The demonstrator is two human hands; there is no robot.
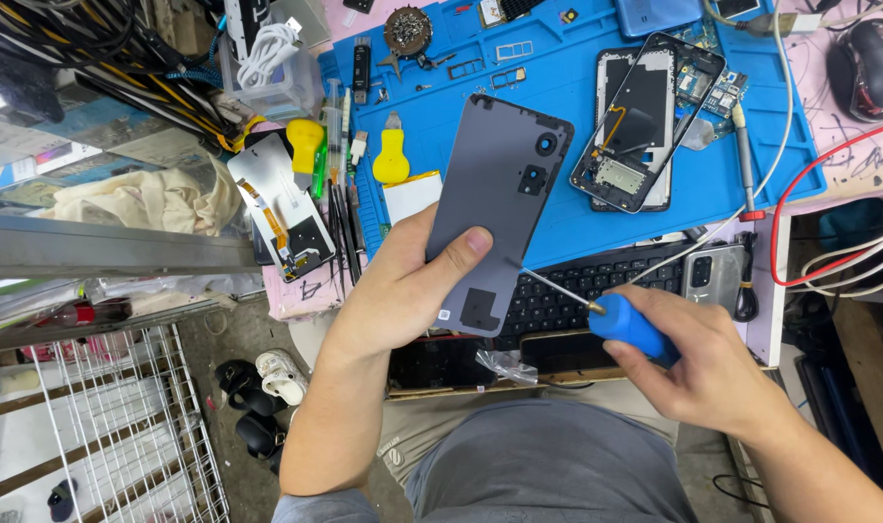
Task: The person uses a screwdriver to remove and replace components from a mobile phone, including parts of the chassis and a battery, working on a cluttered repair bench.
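Left hand [403, 281] grips grey phone back cover [500, 208] above the worktop's keyboard [596, 281], right hand [693, 363] closed on blue-handled screwdriver [606, 312], tip at cover's edge; prying step, needs gentle leverage.

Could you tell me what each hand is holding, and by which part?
Left hand grips the grey phone back cover by its lower edge; right hand holds the screwdriver by its blue handle.

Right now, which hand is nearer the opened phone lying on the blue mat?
Left. The left hand sits below-left of the opened phone; the right hand is lower, farther away.
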